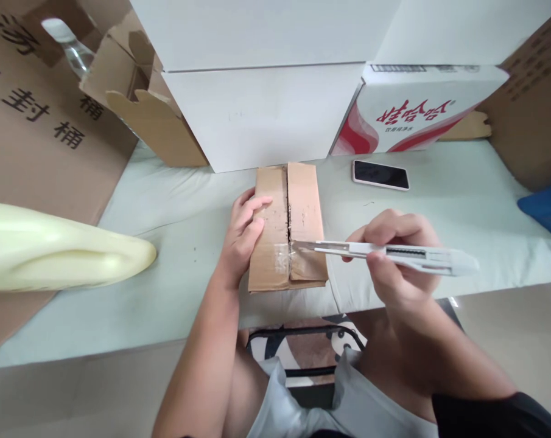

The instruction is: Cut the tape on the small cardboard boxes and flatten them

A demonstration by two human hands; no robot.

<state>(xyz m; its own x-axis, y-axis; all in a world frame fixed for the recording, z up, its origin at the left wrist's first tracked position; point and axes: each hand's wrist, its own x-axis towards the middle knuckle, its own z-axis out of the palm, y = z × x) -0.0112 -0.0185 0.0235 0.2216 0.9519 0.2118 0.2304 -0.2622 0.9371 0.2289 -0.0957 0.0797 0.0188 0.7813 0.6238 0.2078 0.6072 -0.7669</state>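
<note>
A small brown cardboard box (269,237) lies on the cloth-covered table in front of me, with a rough dark seam between its two top flaps. Clear tape shows near the lower part of that seam. My left hand (245,236) grips the box's left side, fingers over the top edge. In my right hand (396,252) is a white box cutter (412,257), closed between thumb and fingers. Its blade is out and points left, with the tip at the seam near the tape. Whether the tip is inside the gap, I cannot tell.
A phone (380,175) lies right of the box. White cartons (266,115) and a red-and-white carton (407,109) stand behind. An opened cardboard box (161,128) and a plastic bottle (72,48) are at back left. A pale yellow object (65,246) juts in from the left; a blue item (547,210) is at right.
</note>
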